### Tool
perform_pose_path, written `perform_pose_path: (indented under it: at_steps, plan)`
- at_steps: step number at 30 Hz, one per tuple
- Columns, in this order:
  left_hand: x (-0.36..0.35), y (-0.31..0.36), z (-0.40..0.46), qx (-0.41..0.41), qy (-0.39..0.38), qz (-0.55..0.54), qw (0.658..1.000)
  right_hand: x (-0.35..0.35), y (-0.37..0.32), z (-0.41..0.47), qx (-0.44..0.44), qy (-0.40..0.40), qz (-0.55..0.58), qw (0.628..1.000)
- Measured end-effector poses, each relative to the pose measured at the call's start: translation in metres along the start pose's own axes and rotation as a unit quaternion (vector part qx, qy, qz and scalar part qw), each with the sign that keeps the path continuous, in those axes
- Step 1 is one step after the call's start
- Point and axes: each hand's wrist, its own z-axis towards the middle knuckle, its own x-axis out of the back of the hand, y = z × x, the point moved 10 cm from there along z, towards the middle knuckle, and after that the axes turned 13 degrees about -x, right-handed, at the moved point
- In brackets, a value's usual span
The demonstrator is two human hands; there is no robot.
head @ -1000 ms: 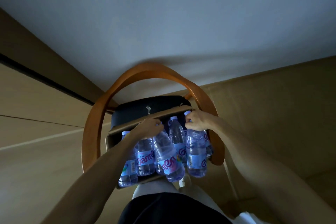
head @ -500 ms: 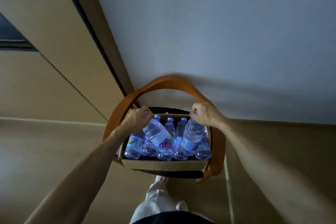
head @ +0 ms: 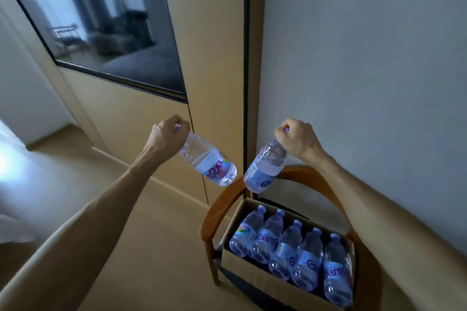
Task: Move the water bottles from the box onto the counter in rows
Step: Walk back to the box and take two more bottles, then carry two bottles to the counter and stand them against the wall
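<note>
Cardboard box [head: 255, 269] on wooden chair [head: 214, 212]; left hand [head: 168, 135], right hand [head: 297, 137] each grip bottle by cap.

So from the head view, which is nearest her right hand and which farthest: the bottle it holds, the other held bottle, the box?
1. Right-hand bottle, gripped by the right hand at its neck.
2. Left-hand bottle, just leftward, held by the left hand.
3. Box, below on the chair.

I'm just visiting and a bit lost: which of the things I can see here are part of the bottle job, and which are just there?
Part of the job:
- left hand gripping a bottle
- right hand gripping another bottle
- cardboard box
- five bottles left in the box

Just there:
- wooden chair under the box
- dark glass panel
- wall
</note>
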Motion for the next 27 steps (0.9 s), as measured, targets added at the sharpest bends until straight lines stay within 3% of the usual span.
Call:
perform_pose_path:
  at_steps: [4,10,17,27]
  plan:
    - [0.096,-0.032,0.017,0.004,0.093,0.023,0.995,-0.028,-0.115,0.007,0.088,-0.017,0.019,0.996]
    - [0.232,-0.080,0.041,-0.019,0.166,0.081,0.983,-0.088,-0.285,0.002,0.206,-0.038,0.021,0.978]
    - [0.363,-0.128,0.071,-0.071,0.190,0.165,0.965,-0.165,-0.463,-0.005,0.287,-0.040,0.022,0.957]
    - [0.481,-0.243,0.115,-0.046,0.227,0.241,0.942,-0.281,-0.653,0.014,0.372,-0.079,0.071,0.922]
